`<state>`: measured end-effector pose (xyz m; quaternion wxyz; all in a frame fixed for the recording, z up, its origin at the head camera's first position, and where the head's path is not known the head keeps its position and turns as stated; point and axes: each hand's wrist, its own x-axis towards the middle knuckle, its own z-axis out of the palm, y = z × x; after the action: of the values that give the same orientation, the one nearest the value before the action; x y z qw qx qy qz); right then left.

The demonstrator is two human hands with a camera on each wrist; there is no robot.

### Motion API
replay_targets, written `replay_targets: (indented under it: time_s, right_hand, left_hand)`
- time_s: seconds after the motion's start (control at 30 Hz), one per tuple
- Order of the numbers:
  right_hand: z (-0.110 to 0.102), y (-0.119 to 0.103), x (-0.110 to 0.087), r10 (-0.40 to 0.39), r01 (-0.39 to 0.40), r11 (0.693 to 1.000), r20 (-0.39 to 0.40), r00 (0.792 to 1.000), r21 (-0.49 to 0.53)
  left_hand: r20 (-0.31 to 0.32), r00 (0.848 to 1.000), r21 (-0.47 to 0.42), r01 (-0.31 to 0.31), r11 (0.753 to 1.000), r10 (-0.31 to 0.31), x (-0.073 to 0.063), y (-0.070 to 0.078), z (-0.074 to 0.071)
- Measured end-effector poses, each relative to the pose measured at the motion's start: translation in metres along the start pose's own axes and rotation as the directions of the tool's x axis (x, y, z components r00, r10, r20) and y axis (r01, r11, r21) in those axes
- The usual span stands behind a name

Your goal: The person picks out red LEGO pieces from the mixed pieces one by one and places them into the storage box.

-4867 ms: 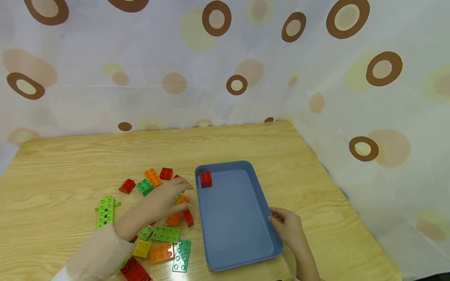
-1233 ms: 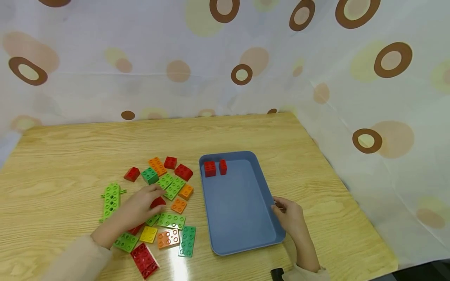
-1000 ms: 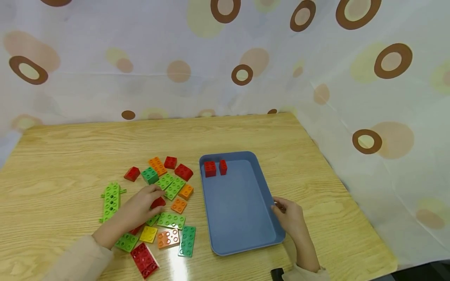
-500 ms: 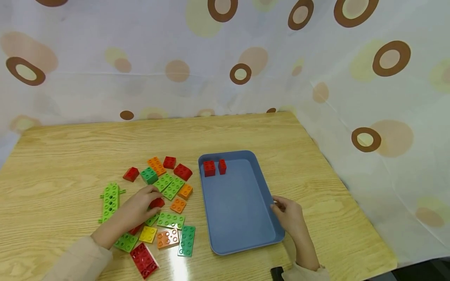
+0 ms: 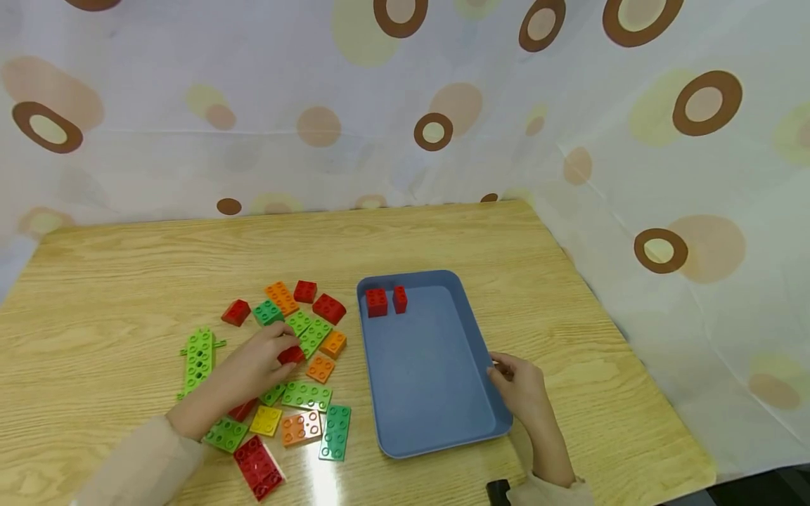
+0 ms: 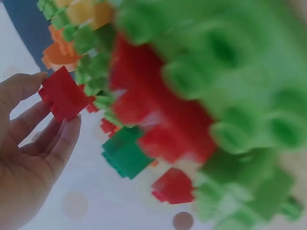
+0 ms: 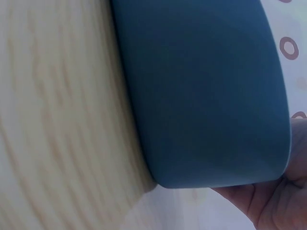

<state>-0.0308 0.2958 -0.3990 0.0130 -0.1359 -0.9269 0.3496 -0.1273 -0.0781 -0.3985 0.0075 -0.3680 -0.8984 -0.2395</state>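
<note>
My left hand (image 5: pixel 261 362) pinches a red building brick (image 5: pixel 292 355) between thumb and fingers, over the scattered pile. In the left wrist view that red brick (image 6: pixel 65 93) sits at the fingertips, its studs pointing down and left. My right hand (image 5: pixel 520 391) grips the right rim of the blue tray (image 5: pixel 436 372), thumb on the rim and fingers at its outer side. The right wrist view has the tray's outer wall (image 7: pixel 201 96) up close, with part of the right hand (image 7: pixel 283 201) behind its lower corner. Two red bricks, a wider one (image 5: pixel 376 302) and a narrow one (image 5: pixel 400 299), stand in the tray's far left corner.
Around the left hand lie several loose bricks: light green (image 5: pixel 306 396), orange (image 5: pixel 320 368), yellow (image 5: pixel 266 420), dark green (image 5: pixel 335 433) and red (image 5: pixel 259 467). A light green base with side pegs (image 5: pixel 200 360) lies at their left. A patterned cloth (image 5: pixel 380 126) hangs behind the wooden table (image 5: pixel 601 393).
Earlier the left hand was beside the tray, and a narrow red brick has since appeared inside. Now this hand has shifted slightly right and up with another red brick. The right hand keeps its grip.
</note>
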Motion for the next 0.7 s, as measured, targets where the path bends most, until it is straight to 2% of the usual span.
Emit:
replay_targets:
  time_s: [0.23,0.47,0.7]
  right_hand:
    - [-0.001,0.002,0.001,-0.011,0.011,1.000,0.007,1.000,0.005]
    - [0.003,0.011,0.000,-0.101,0.104,0.993,-0.058,0.993,0.048]
    - [-0.001,0.003,-0.001,-0.011,0.011,0.999,-0.011,1.000,0.038]
  left_hand:
    - [0.003,0.999,0.031,-0.046,0.998,0.046,0.020,0.012,-0.008]
    - [0.043,0.996,0.062,-0.082,0.995,0.079,0.042,0.022,-0.010]
    - [0.076,0.992,0.060,-0.101,0.993,0.096,0.064,0.040,-0.007]
